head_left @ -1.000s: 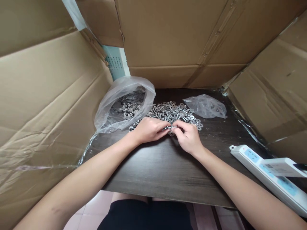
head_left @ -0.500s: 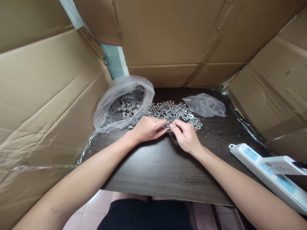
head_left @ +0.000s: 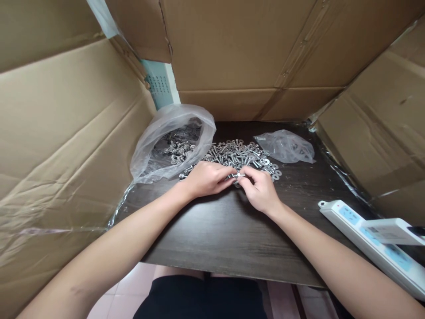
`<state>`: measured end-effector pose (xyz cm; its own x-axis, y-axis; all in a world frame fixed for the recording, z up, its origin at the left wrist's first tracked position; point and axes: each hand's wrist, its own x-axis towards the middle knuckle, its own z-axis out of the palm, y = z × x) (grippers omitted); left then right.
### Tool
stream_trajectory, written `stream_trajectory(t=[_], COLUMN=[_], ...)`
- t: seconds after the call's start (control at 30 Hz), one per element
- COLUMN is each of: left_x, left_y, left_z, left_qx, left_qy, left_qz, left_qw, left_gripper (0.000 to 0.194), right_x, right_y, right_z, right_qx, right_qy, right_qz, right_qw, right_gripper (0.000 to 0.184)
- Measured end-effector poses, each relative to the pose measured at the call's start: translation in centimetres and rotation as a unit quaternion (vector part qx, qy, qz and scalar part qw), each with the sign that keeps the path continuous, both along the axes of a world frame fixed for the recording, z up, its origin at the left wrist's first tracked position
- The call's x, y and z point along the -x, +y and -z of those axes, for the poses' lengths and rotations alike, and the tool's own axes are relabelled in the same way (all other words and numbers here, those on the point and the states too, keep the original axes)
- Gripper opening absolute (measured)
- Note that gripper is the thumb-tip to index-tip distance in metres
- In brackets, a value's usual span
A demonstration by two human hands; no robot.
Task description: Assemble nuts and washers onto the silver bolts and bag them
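A small silvery bolt (head_left: 240, 175) lies level between my two hands, at the near edge of a pile of loose hardware. My left hand (head_left: 210, 179) pinches its left end between thumb and fingers, hiding that end. What looks like a nut sits on the shank. My right hand (head_left: 260, 189) is closed around the bolt's right end, thumb below and curled forefinger above, with the shank showing between them. Just behind both hands spreads the pile of bolts, nuts and washers (head_left: 237, 153). A washer (head_left: 237, 184) shows under the fingertips.
Left of the pile, an opened clear plastic bag (head_left: 142, 164) holds screws with washers. Another clear bag (head_left: 287, 146) lies at the back right. A white power strip (head_left: 345, 226) with a plugged-in adapter (head_left: 392, 231) rests at the right. Cardboard walls (head_left: 232, 48) enclose the dark table (head_left: 212, 235).
My right thumb and forefinger have parted slightly, so more of the bolt and its nut shows between the hands. The hands stay in nearly the same place.
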<state>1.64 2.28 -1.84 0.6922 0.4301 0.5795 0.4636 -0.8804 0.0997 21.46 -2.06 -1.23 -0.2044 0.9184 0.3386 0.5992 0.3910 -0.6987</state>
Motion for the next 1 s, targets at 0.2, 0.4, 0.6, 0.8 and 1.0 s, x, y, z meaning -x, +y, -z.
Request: stream_trajectory(t=[0.2, 0.4, 0.6, 0.8, 1.0], left_x=[0.04, -0.06, -0.08, -0.06, -0.08], left_y=[0.04, -0.04, -0.07, -0.06, -0.10], left_z=[0.02, -0.04, -0.09, 0.00, 0.00], left_qx=[-0.003, -0.011, -0.033, -0.022, -0.018], left_qy=[0.006, 0.016, 0.006, 0.019, 0.017], left_qz=[0.001, 0.004, 0.009, 0.002, 0.005], left_qw=[1.000, 1.000, 0.999, 1.000, 1.000], left_gripper=[0.024, 0.024, 0.023, 0.025, 0.024], right_x=[-0.04, -0.07, -0.03, -0.08, -0.06], right_y=[-0.02, 0.03, 0.09, 0.15, 0.20], right_z=[-0.12, -0.11, -0.18, -0.03, -0.03], right_qx=[0.001, -0.004, -0.009, -0.021, -0.023], right_qy=[0.008, 0.009, 0.012, 0.001, 0.002], right_qz=[-0.002, -0.002, -0.002, 0.004, 0.001], right_qw=[1.000, 1.000, 1.000, 1.000, 1.000], right_gripper=[0.024, 0.031, 0.031, 0.030, 0.030])
